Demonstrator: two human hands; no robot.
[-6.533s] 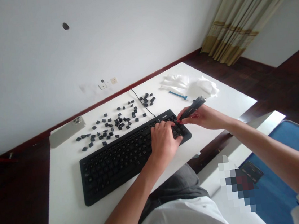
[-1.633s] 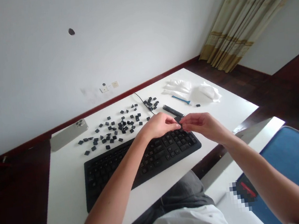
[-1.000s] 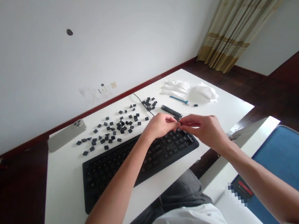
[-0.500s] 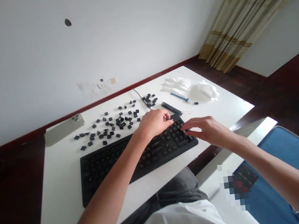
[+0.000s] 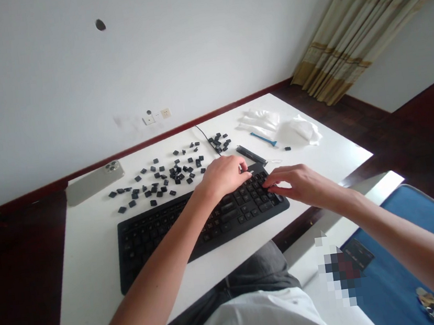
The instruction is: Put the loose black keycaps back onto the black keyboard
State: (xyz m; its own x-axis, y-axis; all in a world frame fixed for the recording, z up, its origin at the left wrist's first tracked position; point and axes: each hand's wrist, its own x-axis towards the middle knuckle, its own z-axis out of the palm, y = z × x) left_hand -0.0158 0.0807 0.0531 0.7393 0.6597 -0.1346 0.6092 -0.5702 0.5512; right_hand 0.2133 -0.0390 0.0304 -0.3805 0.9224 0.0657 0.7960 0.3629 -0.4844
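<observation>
From the head view, the step in hand looks like working single keys at the right end of the black keyboard, which lies along the near edge of the white surface. The left hand is curled over the keypad; the right hand has its thumb and fingertips close together at the outer keys. Whether either grip is pinching a key, I cannot tell. The next move seems to call for fingertips squared over one key and steady support beside it.

The left forearm covers much of the keyboard. Loose keycaps lie scattered between it and the far edge, with a cable and a black tool just beyond the hands. Towards the right edge are a blue tool and crumpled white material; a phone lies at the far left corner.
</observation>
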